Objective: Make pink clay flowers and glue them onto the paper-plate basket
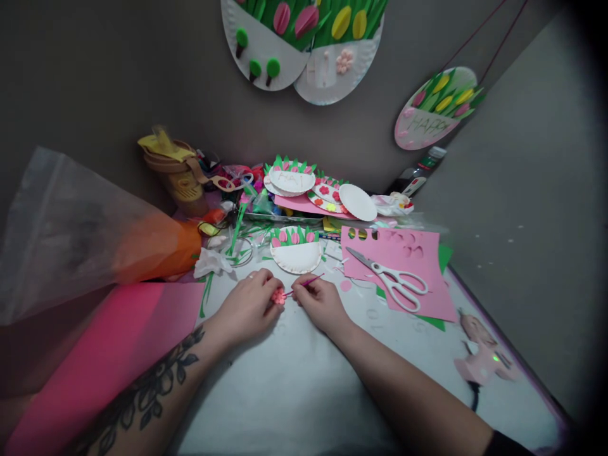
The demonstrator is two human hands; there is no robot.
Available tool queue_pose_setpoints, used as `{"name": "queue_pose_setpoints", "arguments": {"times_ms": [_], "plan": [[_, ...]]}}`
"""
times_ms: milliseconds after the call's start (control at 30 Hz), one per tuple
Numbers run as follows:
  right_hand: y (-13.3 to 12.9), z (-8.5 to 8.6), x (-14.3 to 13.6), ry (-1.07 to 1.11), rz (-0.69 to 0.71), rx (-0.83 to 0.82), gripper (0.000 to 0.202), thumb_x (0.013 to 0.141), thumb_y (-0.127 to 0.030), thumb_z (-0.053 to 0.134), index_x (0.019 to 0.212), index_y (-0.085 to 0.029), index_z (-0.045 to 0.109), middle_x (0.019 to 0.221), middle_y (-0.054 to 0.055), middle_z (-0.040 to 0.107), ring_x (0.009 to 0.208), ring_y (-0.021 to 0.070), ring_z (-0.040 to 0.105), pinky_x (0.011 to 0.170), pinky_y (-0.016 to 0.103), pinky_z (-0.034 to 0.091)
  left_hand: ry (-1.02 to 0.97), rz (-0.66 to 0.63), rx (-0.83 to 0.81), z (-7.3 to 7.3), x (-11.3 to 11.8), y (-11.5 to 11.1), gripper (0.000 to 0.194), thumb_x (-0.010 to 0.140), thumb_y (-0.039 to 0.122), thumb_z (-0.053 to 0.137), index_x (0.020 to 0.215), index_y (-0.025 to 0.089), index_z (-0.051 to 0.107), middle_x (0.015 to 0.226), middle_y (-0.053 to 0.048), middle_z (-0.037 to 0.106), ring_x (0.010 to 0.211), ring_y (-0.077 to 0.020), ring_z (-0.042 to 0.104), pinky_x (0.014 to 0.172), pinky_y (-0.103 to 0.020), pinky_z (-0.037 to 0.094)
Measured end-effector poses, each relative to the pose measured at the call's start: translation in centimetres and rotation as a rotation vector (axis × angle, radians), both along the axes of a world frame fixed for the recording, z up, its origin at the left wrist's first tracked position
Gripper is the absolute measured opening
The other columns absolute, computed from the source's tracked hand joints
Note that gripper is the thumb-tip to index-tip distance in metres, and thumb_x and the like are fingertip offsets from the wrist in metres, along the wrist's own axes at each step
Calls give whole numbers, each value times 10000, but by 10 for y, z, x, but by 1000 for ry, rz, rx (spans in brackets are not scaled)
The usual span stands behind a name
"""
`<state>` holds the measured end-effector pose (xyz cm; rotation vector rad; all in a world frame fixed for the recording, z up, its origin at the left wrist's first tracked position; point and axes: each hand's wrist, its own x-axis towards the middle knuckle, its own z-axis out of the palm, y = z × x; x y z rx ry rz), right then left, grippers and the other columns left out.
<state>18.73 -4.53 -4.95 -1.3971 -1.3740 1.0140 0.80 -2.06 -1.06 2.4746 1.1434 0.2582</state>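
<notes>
My left hand [254, 301] is closed, pinching a small pink flower [278, 296] between thumb and fingers. In my right hand [319, 301] is a thin purple stick-like tool [308, 280], held like a pen. Its lower tip reaches to the flower's edge; whether it touches, I cannot tell. Just beyond both hands lies a white paper plate [297, 258] with green paper leaves and pink tulip shapes along its upper half.
White-handled scissors [396, 278] rest on pink paper [432, 253] at right, near a pink glue gun [487, 354]. Decorated plates [292, 177] are piled at the back beside a cup [183, 183]. A plastic bag [80, 234] stands at left by pink sheets [109, 361].
</notes>
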Motion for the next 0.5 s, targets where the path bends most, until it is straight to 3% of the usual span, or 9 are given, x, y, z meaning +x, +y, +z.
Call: {"name": "queue_pose_setpoints", "arguments": {"times_ms": [233,367,500], "plan": [[2,3,4,151,-39,-40,173,787,-355,566,738,-189,583,596,-8,605,495,108,520,468,212,397,-17,-9,16,2,-3,1,210,882,271,436,1004,200,592,991,-79,532,932,-229,519,798,-351,429],[2,3,6,225,-71,-66,212,787,-404,572,775,-193,552,600,-8,605,457,98,496,428,203,377,-18,-53,19,6,-8,3,307,859,246,470,1153,223,552,1092,-83,517,994,-232,511,835,-352,425],[1,6,3,218,-48,-53,178,751,-358,622,730,-185,589,582,-12,595,501,102,508,485,212,394,15,-16,31,6,-6,2,390,802,373,581,1149,201,538,1117,-91,514,1025,-259,504,860,-374,421]]}}
